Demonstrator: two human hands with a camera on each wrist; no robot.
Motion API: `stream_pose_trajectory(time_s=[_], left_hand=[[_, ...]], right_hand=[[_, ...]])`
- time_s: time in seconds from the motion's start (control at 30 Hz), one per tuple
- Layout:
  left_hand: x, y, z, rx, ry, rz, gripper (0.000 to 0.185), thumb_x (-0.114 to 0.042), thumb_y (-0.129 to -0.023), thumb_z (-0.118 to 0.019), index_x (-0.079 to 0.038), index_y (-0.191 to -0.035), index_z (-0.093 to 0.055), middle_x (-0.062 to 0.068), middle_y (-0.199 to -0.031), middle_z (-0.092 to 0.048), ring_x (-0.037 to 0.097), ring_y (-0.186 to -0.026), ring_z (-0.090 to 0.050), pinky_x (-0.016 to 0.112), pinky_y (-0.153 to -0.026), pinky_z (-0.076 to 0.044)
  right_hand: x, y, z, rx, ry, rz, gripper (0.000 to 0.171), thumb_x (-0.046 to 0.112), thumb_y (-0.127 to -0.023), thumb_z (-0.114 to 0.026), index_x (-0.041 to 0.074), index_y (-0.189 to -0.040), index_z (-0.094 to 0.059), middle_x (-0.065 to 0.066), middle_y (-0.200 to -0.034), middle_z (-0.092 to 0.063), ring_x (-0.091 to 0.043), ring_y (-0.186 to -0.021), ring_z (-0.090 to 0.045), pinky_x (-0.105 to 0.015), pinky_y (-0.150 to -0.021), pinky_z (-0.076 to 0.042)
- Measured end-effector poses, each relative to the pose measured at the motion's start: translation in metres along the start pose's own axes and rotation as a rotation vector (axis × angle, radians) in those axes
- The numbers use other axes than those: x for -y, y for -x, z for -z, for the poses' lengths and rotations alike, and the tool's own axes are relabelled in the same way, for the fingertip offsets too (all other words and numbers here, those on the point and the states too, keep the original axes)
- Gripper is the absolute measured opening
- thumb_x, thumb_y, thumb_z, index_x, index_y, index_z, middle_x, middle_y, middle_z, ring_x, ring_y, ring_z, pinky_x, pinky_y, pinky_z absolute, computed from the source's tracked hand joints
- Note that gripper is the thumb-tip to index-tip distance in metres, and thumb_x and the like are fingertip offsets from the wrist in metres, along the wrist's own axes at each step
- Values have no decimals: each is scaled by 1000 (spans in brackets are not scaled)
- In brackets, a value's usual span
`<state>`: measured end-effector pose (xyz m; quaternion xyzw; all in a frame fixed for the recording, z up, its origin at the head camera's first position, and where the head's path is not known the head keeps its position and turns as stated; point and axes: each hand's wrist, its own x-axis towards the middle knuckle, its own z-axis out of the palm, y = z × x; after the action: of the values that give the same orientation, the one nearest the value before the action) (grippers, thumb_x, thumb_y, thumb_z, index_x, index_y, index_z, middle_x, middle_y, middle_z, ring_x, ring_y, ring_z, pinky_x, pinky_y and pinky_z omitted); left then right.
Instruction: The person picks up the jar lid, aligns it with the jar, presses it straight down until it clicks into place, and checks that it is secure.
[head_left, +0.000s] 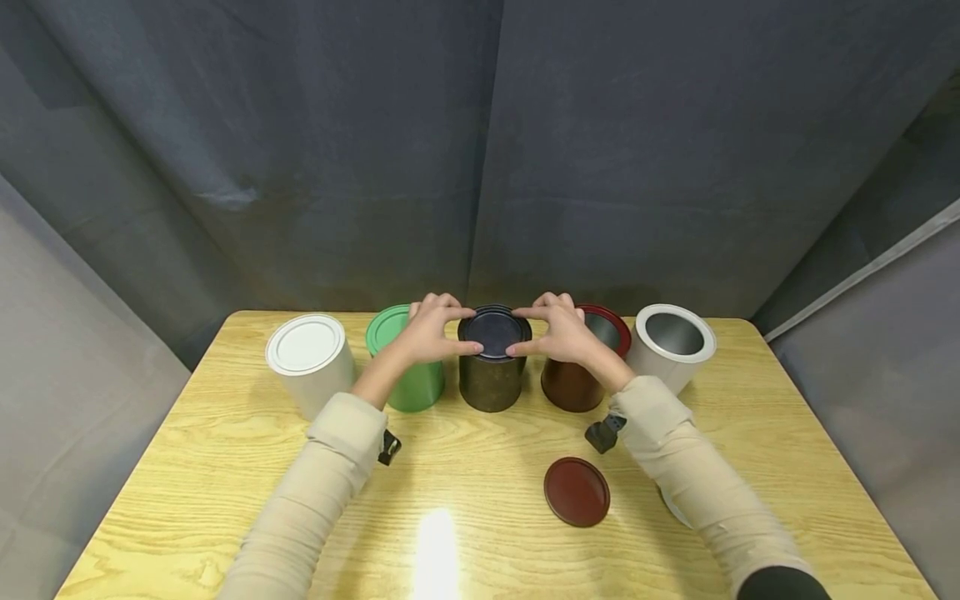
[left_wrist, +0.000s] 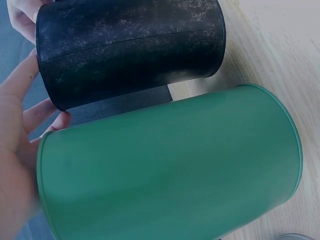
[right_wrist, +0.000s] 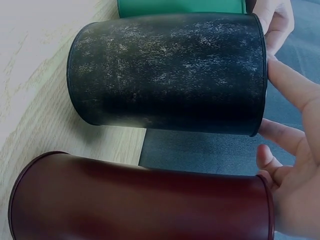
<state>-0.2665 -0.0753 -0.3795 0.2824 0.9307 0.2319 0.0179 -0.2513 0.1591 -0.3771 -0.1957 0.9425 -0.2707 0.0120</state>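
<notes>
In the head view a dark, mottled metal can (head_left: 491, 385) stands upright at the middle of the back row, its black lid (head_left: 493, 331) seated on top. From the left, my left hand (head_left: 431, 329) holds the lid's edge between thumb and index finger. My right hand (head_left: 561, 331) mirrors it on the other side, thumb over the near edge and index finger at the far rim. Both wrist views show fingertips right at the can's top rim. The left hand's other fingers overlap the green can (left_wrist: 170, 165); the right hand's lie near the red can (right_wrist: 140, 200).
A lidded white can (head_left: 318, 392) stands at the left end. An uncovered white can (head_left: 660, 367) stands at the right end, and the red can is uncovered too. One red lid (head_left: 577, 492) lies flat on the wooden table (head_left: 487, 467); a pale disc (head_left: 670, 506) is partly hidden under my right forearm.
</notes>
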Motion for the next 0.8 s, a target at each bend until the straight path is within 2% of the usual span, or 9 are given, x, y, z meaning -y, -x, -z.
stream_pose_trajectory(time_s=[0.33, 0.67, 0.8], left_hand=[[-2, -1, 0, 9, 1, 12, 58, -45, -76, -69, -12, -123, -58, 8, -115, -49, 24, -106, -37, 41, -87, -23], [-2, -5, -3, -6, -21, -9, 57, -46, -76, -69, -14, -122, -59, 6, -115, -48, 24, -103, -36, 42, -84, -22], [-2, -6, -4, 8, -35, -15, 61, -49, -77, -66, -16, -126, -56, 5, -115, -46, 23, -102, -35, 41, -82, -21]], right_hand=[[0, 0, -2, -2, 1, -17, 61, 39, -69, -77, 11, -121, -61, -8, -98, -46, -25, -91, -33, -41, -73, -23], [1, 0, 4, 14, 26, -6, 62, 40, -69, -77, 11, -122, -60, -11, -106, -45, -27, -94, -32, -42, -72, -23], [1, -3, 6, 34, 28, 9, 65, 42, -70, -76, 13, -126, -57, -12, -108, -43, -27, -94, -30, -41, -71, -22]])
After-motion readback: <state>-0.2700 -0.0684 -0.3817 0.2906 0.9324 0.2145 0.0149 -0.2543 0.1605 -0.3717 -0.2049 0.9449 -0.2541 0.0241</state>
